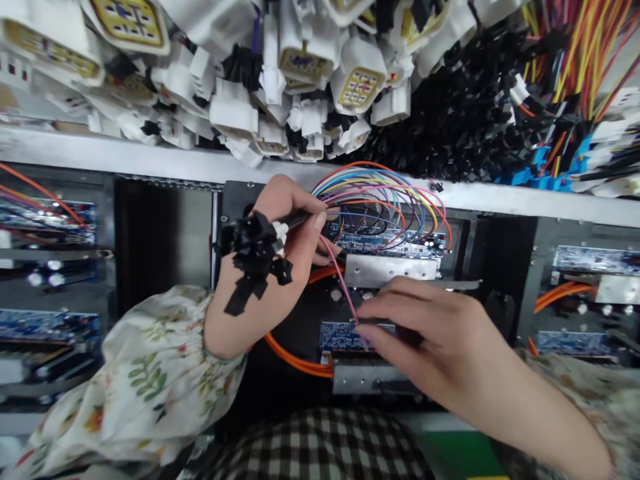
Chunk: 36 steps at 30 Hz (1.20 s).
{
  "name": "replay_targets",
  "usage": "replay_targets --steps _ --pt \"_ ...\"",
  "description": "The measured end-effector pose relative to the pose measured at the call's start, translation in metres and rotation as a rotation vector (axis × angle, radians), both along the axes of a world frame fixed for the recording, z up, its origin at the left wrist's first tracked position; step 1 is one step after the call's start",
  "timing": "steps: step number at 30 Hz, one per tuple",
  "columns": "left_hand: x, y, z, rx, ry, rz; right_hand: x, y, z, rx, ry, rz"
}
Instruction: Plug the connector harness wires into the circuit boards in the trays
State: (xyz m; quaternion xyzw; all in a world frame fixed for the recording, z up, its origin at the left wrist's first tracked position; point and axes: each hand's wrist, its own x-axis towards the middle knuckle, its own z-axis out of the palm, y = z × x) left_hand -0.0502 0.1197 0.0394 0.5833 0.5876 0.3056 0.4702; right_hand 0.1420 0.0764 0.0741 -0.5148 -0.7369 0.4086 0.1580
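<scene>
My left hand [290,247] is closed around a bundle of coloured wires [380,173], whose far ends arc down to a blue circuit board [390,241]. Black connectors [253,257] and a small white one hang from the near side of the bundle, over the back of that hand. Between thumb and forefinger, my right hand [425,327] pinches the end of a single pink wire [340,280]. That wire runs taut from the left fingers toward the lower right. A second blue board [333,335] lies partly behind the right fingers.
White connectors [300,60] and black connectors [450,100] are heaped beyond a pale metal rail [100,150]. Thick orange cables [295,360] curve below my left hand. More circuit boards stand at left [50,327] and right [590,259]. Loose yellow and red wires [590,53] hang at upper right.
</scene>
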Motion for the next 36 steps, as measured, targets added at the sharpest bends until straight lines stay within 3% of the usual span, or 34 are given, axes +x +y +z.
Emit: replay_targets --steps 2,4,7,10,12,15,17,20,30,34,36 --pt "0.0 -0.002 0.001 0.042 -0.005 0.016 -0.007 -0.001 0.002 -0.11 0.047 -0.054" --pt "-0.001 -0.003 0.001 0.071 0.016 0.001 -0.013 0.001 -0.002 -0.085 0.028 -0.166" --pt "-0.002 -0.003 -0.002 0.12 0.05 -0.049 -0.017 0.005 -0.007 0.023 -0.011 -0.093" --pt "-0.006 0.0 -0.003 0.271 0.144 -0.109 -0.013 0.007 -0.006 -0.169 0.036 -0.033" --pt "-0.008 0.002 -0.001 0.431 0.394 -0.242 -0.009 0.008 -0.007 -0.258 0.123 -0.185" --pt "-0.006 0.004 0.004 0.571 0.779 -0.502 -0.009 0.012 -0.021 0.02 0.125 -0.474" --pt "-0.003 0.005 0.005 0.562 0.888 -0.604 -0.012 0.016 -0.034 0.233 0.009 -0.511" --pt "-0.001 0.01 0.001 0.546 0.927 -0.666 -0.017 0.02 -0.049 0.327 -0.108 -0.477" --pt "-0.006 0.022 -0.008 0.563 0.786 -0.596 -0.022 0.023 -0.055 0.286 -0.212 -0.401" --pt "-0.006 0.02 -0.009 0.565 0.761 -0.511 -0.011 0.025 -0.033 0.261 -0.267 -0.323" --pt "-0.005 0.02 -0.011 0.573 0.756 -0.466 0.014 0.035 -0.015 0.361 -0.288 -0.416"
